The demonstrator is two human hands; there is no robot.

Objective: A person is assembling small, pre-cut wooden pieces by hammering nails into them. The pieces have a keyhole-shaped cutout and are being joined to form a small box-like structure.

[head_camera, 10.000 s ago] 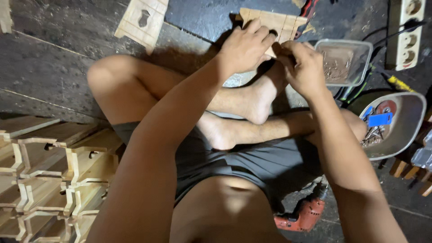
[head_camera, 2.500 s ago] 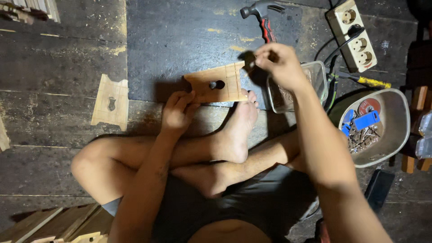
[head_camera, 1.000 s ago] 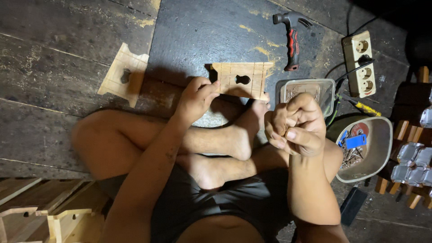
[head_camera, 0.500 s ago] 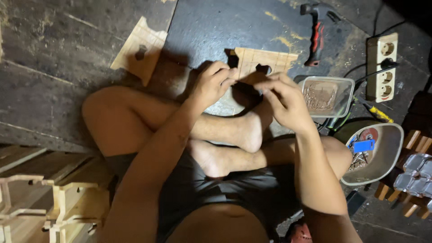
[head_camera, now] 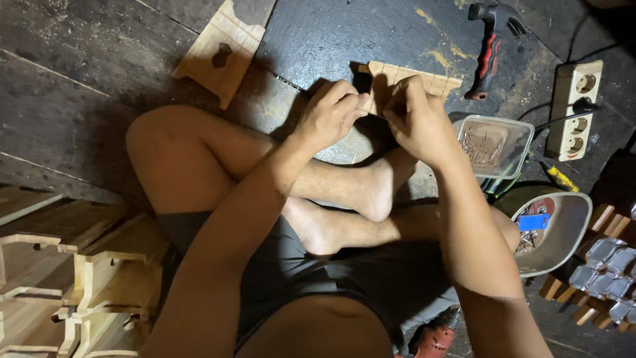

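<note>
Dark plank floor (head_camera: 79, 79) carries a notched board (head_camera: 424, 83) near its far edge, pinched by the left hand (head_camera: 329, 119) and right hand (head_camera: 417, 122), both closed on it; loosened fingers could let it tip onto the feet.

R hand (head_camera: 419, 122) now on wood panel (head_camera: 405, 85) w/ L hand (head_camera: 329, 119).

Dark, worn floorboards (head_camera: 79, 86) dusted with sawdust fill the left of the frame. A black mat (head_camera: 371, 33) covers the upper middle. Light falls from above, leaving the right edge shadowed.
</note>
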